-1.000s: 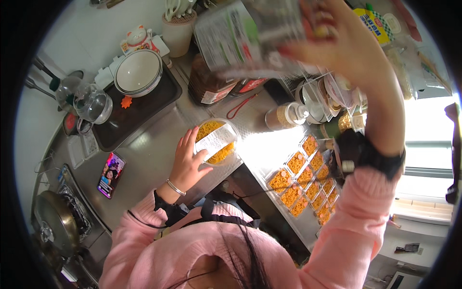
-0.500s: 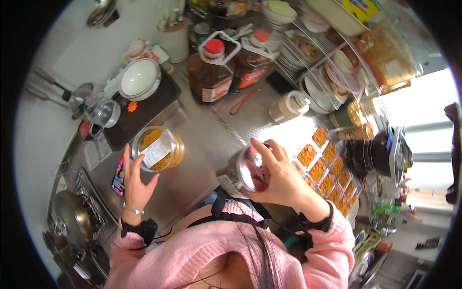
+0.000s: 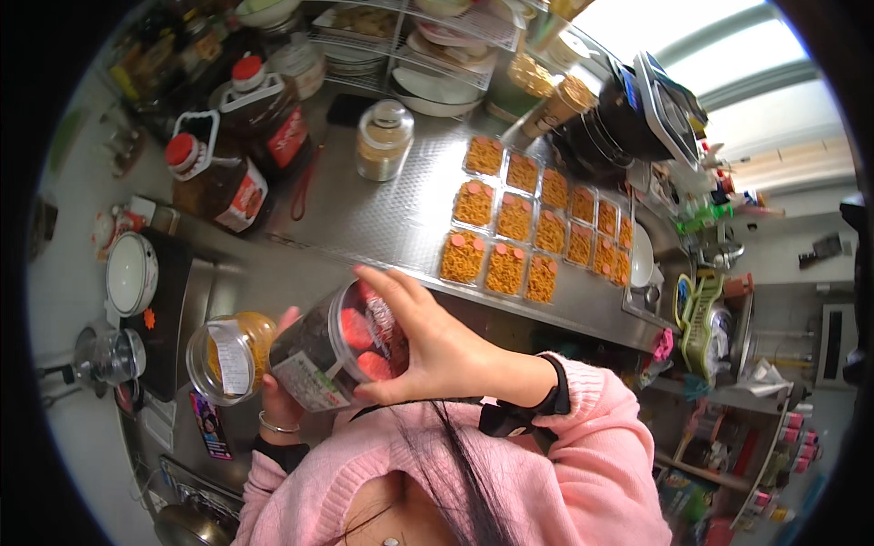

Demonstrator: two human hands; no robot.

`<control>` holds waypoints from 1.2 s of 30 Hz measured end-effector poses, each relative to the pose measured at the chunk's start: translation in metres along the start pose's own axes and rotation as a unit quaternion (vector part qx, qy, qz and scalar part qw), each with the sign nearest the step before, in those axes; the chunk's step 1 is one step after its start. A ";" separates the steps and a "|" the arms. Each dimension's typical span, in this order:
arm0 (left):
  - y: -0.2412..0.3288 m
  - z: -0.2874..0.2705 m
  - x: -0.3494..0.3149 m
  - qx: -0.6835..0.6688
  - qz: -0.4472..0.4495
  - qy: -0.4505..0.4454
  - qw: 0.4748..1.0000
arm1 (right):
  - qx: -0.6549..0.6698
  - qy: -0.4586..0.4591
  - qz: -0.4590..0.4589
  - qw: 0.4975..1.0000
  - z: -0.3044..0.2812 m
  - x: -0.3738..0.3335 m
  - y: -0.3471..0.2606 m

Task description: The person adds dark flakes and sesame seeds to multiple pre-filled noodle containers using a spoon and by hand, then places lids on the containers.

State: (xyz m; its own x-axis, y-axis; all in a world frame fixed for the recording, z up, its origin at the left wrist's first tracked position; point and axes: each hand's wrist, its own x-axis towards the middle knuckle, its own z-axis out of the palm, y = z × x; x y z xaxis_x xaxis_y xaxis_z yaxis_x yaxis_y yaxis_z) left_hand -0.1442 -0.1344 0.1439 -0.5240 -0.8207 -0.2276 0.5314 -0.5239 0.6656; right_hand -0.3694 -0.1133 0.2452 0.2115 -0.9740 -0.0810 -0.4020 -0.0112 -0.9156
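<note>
In my right hand (image 3: 432,350) is a large clear plastic jar (image 3: 319,350) with a dark body, red round patterns toward its end and a white label. It lies tilted on its side, and my fingers and thumb span its right end. My left hand (image 3: 282,400) is mostly hidden behind this jar; a fingertip and the wrist with a bracelet show, so its grip cannot be made out. Just left of it a clear round tub (image 3: 259,341) of yellow-orange contents stands on the steel counter, a white paper slip (image 3: 232,359) on it.
Clear trays of orange noodles (image 3: 513,218) topped with pink slices stand in rows on the steel counter (image 3: 364,218). Two dark jugs with red caps (image 3: 241,196) stand at the back left. A lidded glass jar (image 3: 384,146) is behind; a lit phone (image 3: 211,423) lies at left.
The view has swung right, showing more noodle trays. My right hand has brought the dark jar left, close to the tub. My left hand, earlier open beside the tub, is now largely behind the jar.
</note>
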 end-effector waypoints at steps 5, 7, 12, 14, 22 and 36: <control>-0.026 0.041 0.012 -0.011 -0.109 -0.090 0.990 | -0.084 0.030 -0.051 0.995 -0.015 -0.033 0.012; -0.038 0.057 0.015 -0.018 -0.129 -0.105 0.986 | -0.092 0.030 -0.058 0.994 -0.029 -0.050 0.019; -0.070 0.093 0.012 -0.126 -0.284 -0.094 0.946 | -0.152 -0.021 -0.245 0.957 -0.056 -0.094 0.021; -0.087 0.110 0.017 -0.133 -0.320 -0.125 0.930 | -0.179 -0.050 -0.290 0.939 -0.074 -0.119 0.022; -0.184 0.202 0.033 -0.147 -0.415 -0.208 0.874 | -0.287 0.029 -0.339 0.895 -0.176 -0.249 0.031; -0.265 0.267 0.042 -0.086 -0.322 -0.113 0.936 | -0.386 0.168 0.085 0.903 -0.204 -0.323 0.375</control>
State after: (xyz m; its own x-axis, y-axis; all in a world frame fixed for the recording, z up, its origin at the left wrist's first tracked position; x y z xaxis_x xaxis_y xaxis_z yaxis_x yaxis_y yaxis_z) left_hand -0.4847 0.0306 0.1473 -0.8901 -0.2621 -0.3729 0.1452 -0.9386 0.3130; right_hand -0.7698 0.1509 0.0082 -0.1414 -0.9888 0.0474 -0.9319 0.1168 -0.3435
